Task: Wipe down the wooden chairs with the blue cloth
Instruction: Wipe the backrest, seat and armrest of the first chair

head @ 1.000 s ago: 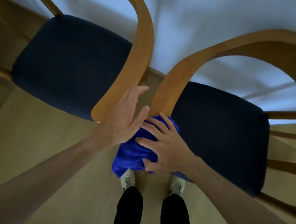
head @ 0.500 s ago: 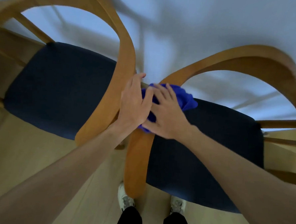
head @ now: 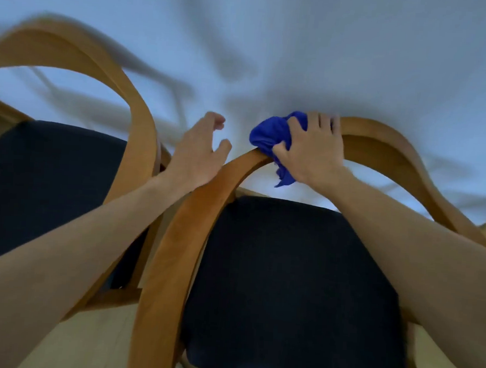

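Over the top of the right-hand chair's curved back rail, the right hand (head: 309, 151) is bunching the soft bright-blue cloth (head: 270, 137) and pressing it onto the wood, fingers curled over the far side of the rail and the thumb pinching folds on the near side; a loose tail of the cloth is hanging just below the rail. That right-hand wooden chair with the bent honey-coloured back rail (head: 175, 250) and dark navy padded seat (head: 292, 286) is standing nearest, and a second matching wooden chair (head: 137, 126) is standing just to its left, their rails passing close together. The left hand (head: 198, 149) is hovering between the two rails with fingers loosely spread and relaxed, gripping nothing, and whether its heel is touching the near rail cannot be told. Judging by its crumpled folds, the cloth is light, limp and easily squashed, so it is best kept wadded in the palm with a broad grip, otherwise the trailing end could drag or slip free. The rail looks smooth, stiff and rounded, probably somewhat slick, so the cloth should slide along it readily while wrapped partly round the curve. Both chairs look light enough to shift under pressure, so the free hand could usefully be steadying a rail.
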Demonstrator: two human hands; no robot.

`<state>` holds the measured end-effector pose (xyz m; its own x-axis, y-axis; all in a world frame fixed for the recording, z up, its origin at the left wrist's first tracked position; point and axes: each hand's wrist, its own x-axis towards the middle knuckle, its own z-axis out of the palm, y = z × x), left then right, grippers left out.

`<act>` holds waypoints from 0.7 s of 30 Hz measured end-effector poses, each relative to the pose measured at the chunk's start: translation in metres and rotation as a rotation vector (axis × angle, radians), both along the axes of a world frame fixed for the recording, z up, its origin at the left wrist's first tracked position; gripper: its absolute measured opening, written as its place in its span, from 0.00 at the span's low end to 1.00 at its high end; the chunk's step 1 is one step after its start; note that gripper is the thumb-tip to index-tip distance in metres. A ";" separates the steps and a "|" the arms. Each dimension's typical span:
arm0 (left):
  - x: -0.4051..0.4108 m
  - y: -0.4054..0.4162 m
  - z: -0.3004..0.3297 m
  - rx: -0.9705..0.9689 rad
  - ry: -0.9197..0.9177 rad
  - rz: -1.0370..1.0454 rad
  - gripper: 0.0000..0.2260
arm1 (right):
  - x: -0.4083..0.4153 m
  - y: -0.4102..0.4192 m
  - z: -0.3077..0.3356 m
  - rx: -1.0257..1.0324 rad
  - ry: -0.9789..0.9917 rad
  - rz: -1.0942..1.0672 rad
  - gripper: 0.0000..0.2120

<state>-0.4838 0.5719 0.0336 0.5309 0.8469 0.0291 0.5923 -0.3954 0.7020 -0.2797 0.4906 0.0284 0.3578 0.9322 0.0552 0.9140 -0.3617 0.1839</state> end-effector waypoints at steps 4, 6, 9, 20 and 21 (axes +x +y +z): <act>0.016 -0.030 -0.039 0.195 0.407 -0.253 0.41 | 0.000 0.000 0.000 -0.206 -0.113 0.147 0.42; 0.024 -0.041 -0.058 0.389 0.591 -0.198 0.44 | 0.007 0.008 0.001 -0.270 -0.186 0.297 0.43; 0.050 -0.043 -0.068 0.465 0.629 -0.015 0.33 | 0.017 0.018 -0.003 -0.216 -0.114 0.463 0.42; 0.093 -0.009 -0.061 0.341 0.593 -0.090 0.09 | 0.103 -0.031 0.005 0.110 0.112 0.093 0.44; 0.095 -0.011 -0.064 0.357 0.603 -0.087 0.09 | 0.114 -0.039 0.009 0.090 0.129 -0.023 0.44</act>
